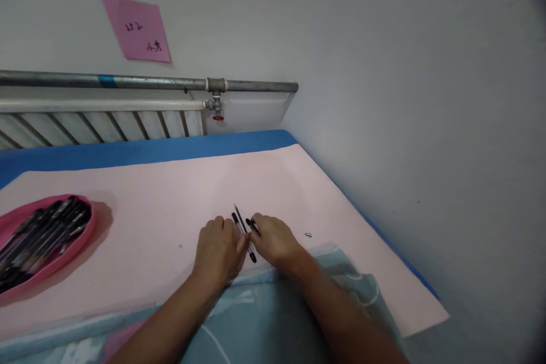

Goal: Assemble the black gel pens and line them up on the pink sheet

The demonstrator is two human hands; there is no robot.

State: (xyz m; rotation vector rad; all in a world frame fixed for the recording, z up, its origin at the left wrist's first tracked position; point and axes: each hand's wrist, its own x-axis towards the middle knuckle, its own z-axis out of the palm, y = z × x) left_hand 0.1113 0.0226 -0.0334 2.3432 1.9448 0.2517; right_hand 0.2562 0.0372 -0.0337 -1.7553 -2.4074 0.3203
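My left hand [219, 251] and my right hand [274, 240] meet over the pale pink sheet [179, 193], fingers curled in a pinch. Between them is a black pen [244, 226] taken apart: a thin refill points away from me, with dark barrel pieces beside it. Each hand grips one of these pen parts. A tiny dark pen piece [307, 235] lies on the sheet just right of my right hand.
A pink oval tray [87, 226] with several black pens sits at the left edge. The sheet lies on a blue table [140, 151] in a wall corner. A radiator [98, 125], a metal pipe [149, 82] and a pink note [136, 28] are behind.
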